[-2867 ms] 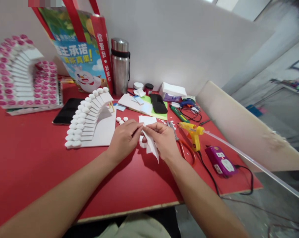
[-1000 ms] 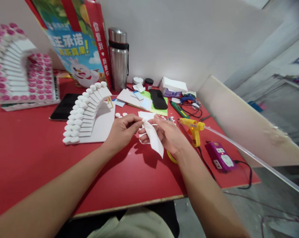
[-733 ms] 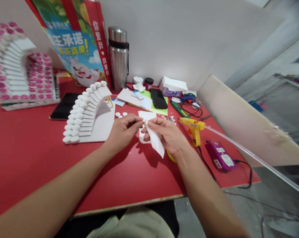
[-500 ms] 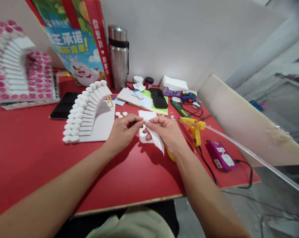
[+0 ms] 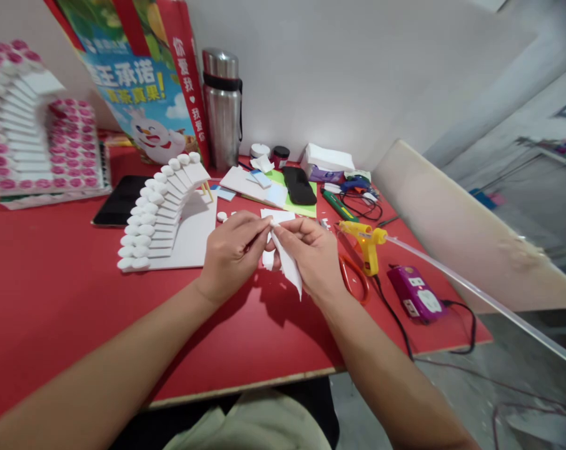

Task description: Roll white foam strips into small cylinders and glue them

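Note:
Both hands meet over the red table, pinching a strip of white tissue paper (image 5: 288, 267) at its upper end. My left hand (image 5: 233, 253) has thumb and forefinger closed on the folded tip. My right hand (image 5: 311, 250) grips the same strip, and its loose tail hangs down between the hands. To the left stands a white model staircase (image 5: 168, 215) on a white base, edged with white padded ovals. A few small white rounds (image 5: 222, 217) lie just behind my left hand, partly hidden. Under the hands, more white paper (image 5: 278, 215) rests on the table.
A yellow glue gun (image 5: 365, 240) with a long clear stick sits right of my hand, near orange-handled scissors (image 5: 358, 281) and a purple power socket (image 5: 417, 294). Behind are a steel flask (image 5: 222, 112), a black phone (image 5: 299, 185) and a pink-flowered staircase model (image 5: 25, 137).
My left hand has turned and shifted slightly, now covering more of the small white rounds. The tissue tail hangs a little further left, and the orange scissor handle shows more.

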Tool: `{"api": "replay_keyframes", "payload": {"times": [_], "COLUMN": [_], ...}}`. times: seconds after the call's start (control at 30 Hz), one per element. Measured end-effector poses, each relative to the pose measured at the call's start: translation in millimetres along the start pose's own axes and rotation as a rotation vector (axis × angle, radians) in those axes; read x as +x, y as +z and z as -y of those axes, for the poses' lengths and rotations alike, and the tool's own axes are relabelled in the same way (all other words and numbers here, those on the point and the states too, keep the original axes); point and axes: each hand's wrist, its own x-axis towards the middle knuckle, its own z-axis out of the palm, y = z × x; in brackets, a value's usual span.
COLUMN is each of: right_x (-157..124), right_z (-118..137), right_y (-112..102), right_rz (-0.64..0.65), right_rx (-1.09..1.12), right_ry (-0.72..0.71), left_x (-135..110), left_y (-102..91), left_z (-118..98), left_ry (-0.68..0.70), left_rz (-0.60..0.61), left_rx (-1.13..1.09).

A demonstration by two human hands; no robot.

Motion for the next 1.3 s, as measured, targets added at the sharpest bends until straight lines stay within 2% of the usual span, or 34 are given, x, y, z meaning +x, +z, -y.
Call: {"api": "replay_keyframes", "payload": {"times": [0.13, 0.2, 0.27, 0.4, 0.5, 0.67, 0.83, 0.93, 1.07, 1.17, 1.23, 1.3], "right_x": [0.0, 0.0, -0.1, -0.8, -1.4, -1.8, -3.1, -2.7, 3.0, 7.5, 8.8, 8.3], "right_z": [0.9, 2.0, 3.2, 4.2, 4.7, 5.8, 2.9, 3.6, 10.9, 14.3, 12.9, 9.0], "right_y": [-1.3, -2.7, -4.7, -9.0, -11.6, -13.9, -10.6, -9.4, -16.4, -22.7, -23.6, -22.1], "right_rz": [-0.021, -0.034, -0.021, 0.066, 0.118, 0.149, 0.111, 0.095, 0.189, 0.255, 0.251, 0.198], "right_rx": [0.001, -0.011, -0.038, -0.122, -0.151, -0.166, -0.250, -0.240, -0.014, 0.090, 0.061, -0.048], "right_ry": [0.009, -0.005, -0.026, -0.056, -0.085, -0.106, -0.147, -0.136, 0.101, 0.246, 0.257, 0.185], "left_x": [-2.1, -2.7, -2.0, 3.8, 9.2, 9.5, 3.5, 3.0, 4.6, 5.2, 5.1, 4.8], "left_y": [-0.2, 0.8, 1.2, -2.4, -7.2, -9.1, -3.5, -1.8, -3.6, -5.8, -6.6, -6.3], "left_z": [1.8, 1.0, -0.1, 0.8, 4.2, 5.0, -1.3, -2.9, 1.2, 4.9, 5.2, 3.2], "left_ry": [0.127, 0.103, -0.026, -0.421, -0.511, -0.408, -0.223, -0.263, -0.389, -0.387, -0.371, -0.384], "left_rz": [0.047, 0.044, 0.040, 0.097, 0.148, 0.197, 0.127, 0.110, 0.126, 0.149, 0.159, 0.154], "left_rx": [0.050, 0.001, -0.127, -0.498, -0.619, -0.532, -0.294, -0.304, -0.396, -0.383, -0.357, -0.342]}}
